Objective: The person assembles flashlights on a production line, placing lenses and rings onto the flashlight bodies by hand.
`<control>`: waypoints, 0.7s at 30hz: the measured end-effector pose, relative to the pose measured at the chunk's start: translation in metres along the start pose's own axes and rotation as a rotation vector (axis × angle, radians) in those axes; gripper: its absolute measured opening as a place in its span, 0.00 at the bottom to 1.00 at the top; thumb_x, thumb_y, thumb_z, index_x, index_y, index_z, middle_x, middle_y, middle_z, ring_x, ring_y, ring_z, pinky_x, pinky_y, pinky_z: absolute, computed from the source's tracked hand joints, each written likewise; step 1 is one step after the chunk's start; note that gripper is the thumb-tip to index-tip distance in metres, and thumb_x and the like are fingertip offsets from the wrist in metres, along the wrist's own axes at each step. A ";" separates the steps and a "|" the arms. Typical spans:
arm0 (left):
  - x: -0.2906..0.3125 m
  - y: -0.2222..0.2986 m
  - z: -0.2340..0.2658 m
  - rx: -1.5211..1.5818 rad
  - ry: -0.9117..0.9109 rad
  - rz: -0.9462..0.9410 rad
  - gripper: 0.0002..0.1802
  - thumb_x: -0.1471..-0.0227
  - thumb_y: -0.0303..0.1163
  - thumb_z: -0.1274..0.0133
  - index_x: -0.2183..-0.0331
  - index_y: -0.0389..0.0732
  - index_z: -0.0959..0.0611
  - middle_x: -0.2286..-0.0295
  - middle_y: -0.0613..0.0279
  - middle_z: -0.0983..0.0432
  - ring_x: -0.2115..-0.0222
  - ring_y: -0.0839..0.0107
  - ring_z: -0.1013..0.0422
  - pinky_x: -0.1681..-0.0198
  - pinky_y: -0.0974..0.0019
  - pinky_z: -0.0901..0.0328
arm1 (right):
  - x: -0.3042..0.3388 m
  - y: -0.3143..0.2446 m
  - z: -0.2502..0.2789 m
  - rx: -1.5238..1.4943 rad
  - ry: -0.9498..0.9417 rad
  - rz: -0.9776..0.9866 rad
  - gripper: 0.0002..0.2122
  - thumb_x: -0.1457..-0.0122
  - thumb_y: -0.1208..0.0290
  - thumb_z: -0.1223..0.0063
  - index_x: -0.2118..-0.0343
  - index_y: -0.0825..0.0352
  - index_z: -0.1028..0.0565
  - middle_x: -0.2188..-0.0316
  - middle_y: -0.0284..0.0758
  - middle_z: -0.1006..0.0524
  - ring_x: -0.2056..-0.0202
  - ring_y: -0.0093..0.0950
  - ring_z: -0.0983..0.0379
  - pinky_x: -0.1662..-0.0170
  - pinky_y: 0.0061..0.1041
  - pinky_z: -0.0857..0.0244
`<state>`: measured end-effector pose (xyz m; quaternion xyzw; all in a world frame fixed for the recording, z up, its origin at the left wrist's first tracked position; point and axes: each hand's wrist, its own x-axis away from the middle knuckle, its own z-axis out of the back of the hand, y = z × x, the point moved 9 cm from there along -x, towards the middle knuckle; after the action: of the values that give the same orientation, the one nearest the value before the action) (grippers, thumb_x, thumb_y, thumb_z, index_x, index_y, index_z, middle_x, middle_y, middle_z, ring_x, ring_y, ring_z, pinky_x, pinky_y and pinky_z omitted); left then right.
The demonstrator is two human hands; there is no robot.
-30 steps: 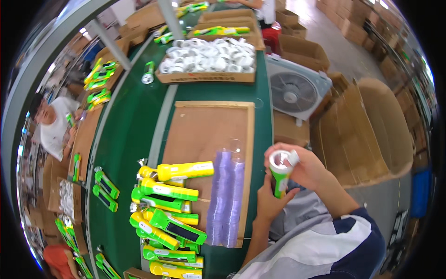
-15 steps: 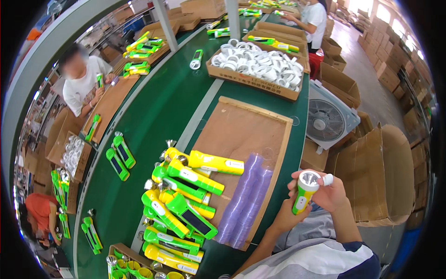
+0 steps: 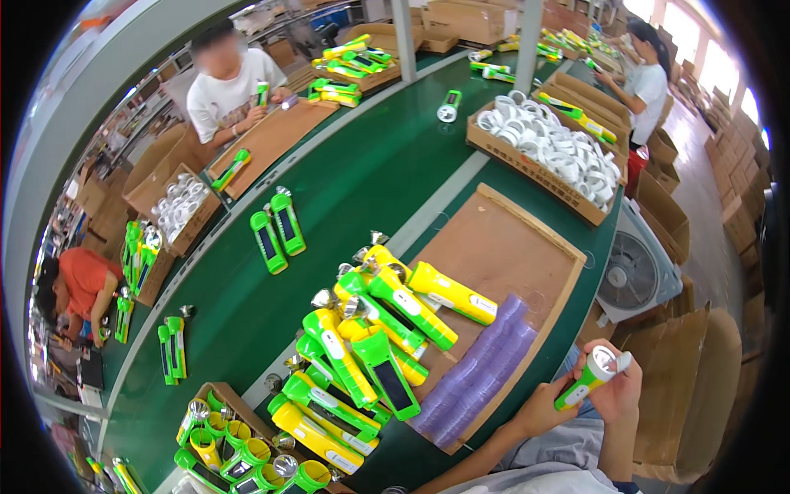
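Near the right end of the bench, my left hand [image 3: 539, 412] is closed round the body of a green and yellow flashlight [image 3: 580, 388]. Its silvery reflector faces up and to the right. My right hand [image 3: 619, 397] is curled beside the flashlight's head, with a small white ring [image 3: 624, 361] at its fingers; part of the ring is hidden. Left of my hands, two rows of clear purplish discs [image 3: 477, 375] lie on a wood-edged brown board [image 3: 485, 226]. A heap of green and yellow flashlights [image 3: 362, 329] covers the board's left part, several with loose reflectors at their ends.
A carton of white rings [image 3: 547, 148] stands beyond the board. At lower left is a box of upright flashlight bodies [image 3: 234, 445]. More flashlights [image 3: 278, 230] lie on the green belt [image 3: 346, 193]. A fan [image 3: 634, 267] and open carton [image 3: 687, 387] stand right. Co-workers sit across and farther along.
The view has swung left, so the bench appears farther right. The flashlight in my hands is tilted more to the right, and the white ring is now closer against its head.
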<state>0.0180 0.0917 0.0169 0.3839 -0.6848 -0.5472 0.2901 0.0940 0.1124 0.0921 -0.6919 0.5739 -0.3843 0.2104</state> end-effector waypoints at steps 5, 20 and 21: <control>-0.001 0.000 0.000 0.021 -0.018 0.033 0.27 0.52 0.31 0.40 0.51 0.31 0.27 0.67 0.45 0.21 0.64 0.62 0.21 0.62 0.63 0.31 | 0.005 -0.003 -0.009 0.014 -0.013 0.068 0.21 0.54 0.66 0.51 0.58 0.75 0.30 0.70 0.48 0.25 0.66 0.39 0.27 0.58 0.33 0.33; -0.010 -0.023 0.010 -0.082 0.065 0.127 0.25 0.50 0.32 0.42 0.51 0.33 0.27 0.68 0.46 0.21 0.67 0.56 0.22 0.63 0.61 0.30 | -0.030 0.013 0.036 -0.017 0.193 0.042 0.13 0.42 0.68 0.57 0.58 0.71 0.28 0.71 0.43 0.24 0.71 0.35 0.25 0.64 0.32 0.28; -0.006 -0.019 0.009 -0.086 0.063 0.176 0.25 0.50 0.33 0.43 0.51 0.33 0.28 0.69 0.48 0.21 0.69 0.58 0.21 0.64 0.62 0.30 | -0.027 0.014 0.041 -0.029 0.239 0.029 0.13 0.41 0.68 0.57 0.58 0.71 0.28 0.71 0.42 0.24 0.71 0.35 0.25 0.65 0.33 0.28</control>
<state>0.0183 0.0996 -0.0036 0.3264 -0.6825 -0.5360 0.3746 0.1155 0.1289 0.0486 -0.6358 0.6101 -0.4527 0.1361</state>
